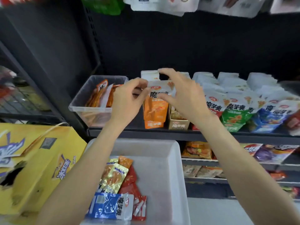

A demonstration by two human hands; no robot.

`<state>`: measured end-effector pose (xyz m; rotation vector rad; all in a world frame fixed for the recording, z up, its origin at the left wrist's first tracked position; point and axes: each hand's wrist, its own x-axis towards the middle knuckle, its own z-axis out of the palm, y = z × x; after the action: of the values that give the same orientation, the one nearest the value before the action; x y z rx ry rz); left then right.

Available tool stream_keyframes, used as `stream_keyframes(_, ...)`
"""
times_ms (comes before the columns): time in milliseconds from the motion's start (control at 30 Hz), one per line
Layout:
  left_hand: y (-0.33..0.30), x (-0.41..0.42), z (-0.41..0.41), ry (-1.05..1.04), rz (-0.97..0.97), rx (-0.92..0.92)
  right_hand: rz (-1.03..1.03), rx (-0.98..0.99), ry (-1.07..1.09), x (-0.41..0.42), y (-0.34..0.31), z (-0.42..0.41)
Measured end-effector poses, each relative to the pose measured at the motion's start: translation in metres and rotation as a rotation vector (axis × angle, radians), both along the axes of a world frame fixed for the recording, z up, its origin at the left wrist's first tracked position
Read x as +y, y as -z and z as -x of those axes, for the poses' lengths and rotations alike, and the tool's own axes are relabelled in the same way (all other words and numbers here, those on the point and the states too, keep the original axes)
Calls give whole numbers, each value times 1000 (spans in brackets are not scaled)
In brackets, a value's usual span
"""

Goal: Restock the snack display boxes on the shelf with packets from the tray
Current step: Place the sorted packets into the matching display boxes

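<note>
An orange display box (153,124) stands on the dark shelf (194,133), filled with upright orange-and-white packets (155,108). My left hand (128,101) pinches the left top corner of the front packet. My right hand (183,93) curls over the row from the right, fingertips on the packets' tops. Right of it stand a tan box (178,125), a green box (233,120) and a blue box (266,120), all holding packets. Below the shelf, a white tray (164,168) holds gold (113,177), red (131,184) and blue packets (112,205).
A clear plastic bin (81,106) with orange packets sits on the shelf to the left. A yellow carton (39,164) stands left of the tray. Lower shelves at the right hold more snacks (198,150). Bags (103,5) hang above.
</note>
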<state>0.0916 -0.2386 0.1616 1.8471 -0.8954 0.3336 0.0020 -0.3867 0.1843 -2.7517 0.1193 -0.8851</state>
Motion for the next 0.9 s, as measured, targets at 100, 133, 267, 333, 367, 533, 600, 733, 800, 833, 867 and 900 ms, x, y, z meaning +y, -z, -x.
stream_keyframes(100, 2, -15, -16, -13, 57, -16, 124, 44, 7, -16, -16, -23)
stream_keyframes(133, 6, -19, -21, -28, 82, 9, 115, 62, 19, -22, -18, -29)
stream_keyframes(267, 41, -19, -37, -140, -64, 135, 135, 125, 66, -39, -16, -55)
stream_keyframes(333, 62, -16, -41, -179, -230, 180, 174, 159, 70, -38, -14, -67)
stream_keyframes(367, 69, -16, -40, -178, -293, 198, 200, 186, 70, -37, -12, -73)
stream_keyframes(533, 89, -23, -40, -161, -478, 229, 387, 360, 125, -25, 7, -101)
stream_keyframes(600, 94, -23, -42, -156, -463, 268, 573, 417, 208, -19, 15, -105)
stream_keyframes(733, 97, -21, -43, -146, -434, 291, 713, 384, 277, -12, 19, -103)
stream_keyframes(800, 94, -19, -39, -146, -421, 273, 666, 292, 299, -9, 16, -95)
stream_keyframes(833, 92, -16, -36, -140, -388, 255, 623, 229, 307, -7, 15, -88)
stream_keyframes(867, 89, -12, -31, -137, -325, 233, 563, 160, 308, -4, 15, -78)
stream_keyframes(900, 86, -7, -26, -140, -234, 214, 475, 78, 288, 1, 17, -66)
